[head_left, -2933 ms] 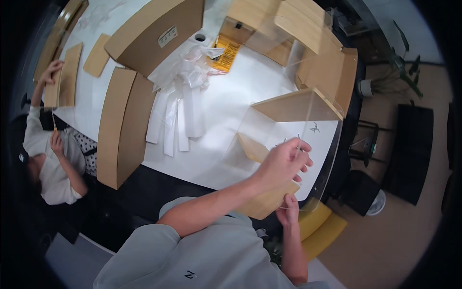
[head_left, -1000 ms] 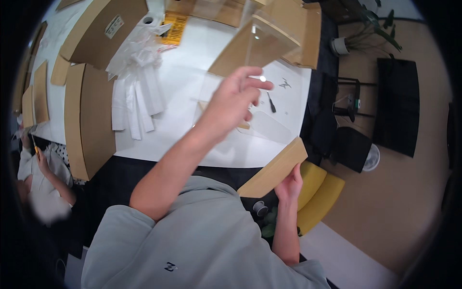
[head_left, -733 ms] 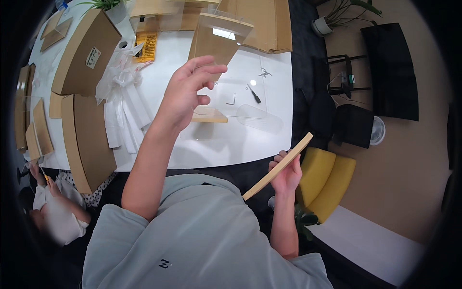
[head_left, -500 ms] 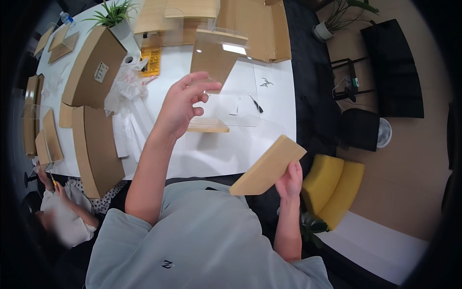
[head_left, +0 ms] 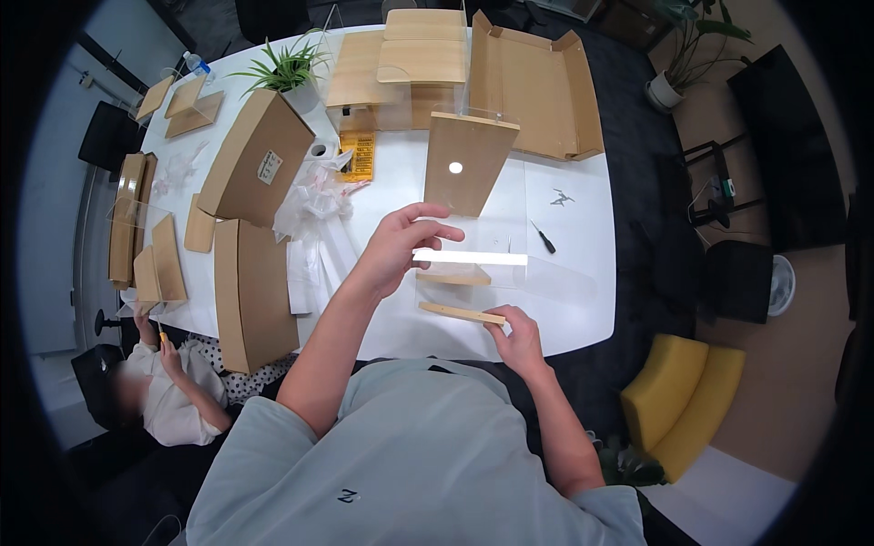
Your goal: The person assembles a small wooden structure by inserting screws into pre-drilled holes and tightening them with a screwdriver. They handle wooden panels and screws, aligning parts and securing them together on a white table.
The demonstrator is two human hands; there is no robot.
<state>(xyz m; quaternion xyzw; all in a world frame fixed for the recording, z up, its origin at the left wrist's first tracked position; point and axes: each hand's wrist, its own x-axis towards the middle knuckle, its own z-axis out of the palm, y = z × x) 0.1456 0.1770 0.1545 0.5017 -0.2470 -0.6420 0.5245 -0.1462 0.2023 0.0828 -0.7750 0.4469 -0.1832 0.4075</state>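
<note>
My left hand point(head_left: 403, 247), fingers curled, is closed at the left end of a clear acrylic panel point(head_left: 473, 259), whose edge shows as a bright white strip. My right hand point(head_left: 518, 342) grips the right end of a light wooden board point(head_left: 455, 312), seen almost edge-on above the near side of the table. Through the clear sheet another wooden piece point(head_left: 455, 278) shows. Beyond my left hand a wooden board with a clear sheet point(head_left: 469, 168) stands upright. A dark-handled screwdriver point(head_left: 544, 239) and small metal pieces point(head_left: 563, 197) lie to the right.
Cardboard boxes point(head_left: 255, 291) and crumpled plastic wrap point(head_left: 314, 205) are on the left, an open box point(head_left: 537, 96) at the far right. Wooden shelf pieces point(head_left: 423, 55), an orange-yellow packet point(head_left: 358, 156) and a plant point(head_left: 280, 68) stand behind. A co-worker point(head_left: 177, 387) sits at left.
My right hand has brought the wooden board in over the table's near edge and turned it edge-on. My left hand stays by the clear panel. The view has shifted, showing more at left.
</note>
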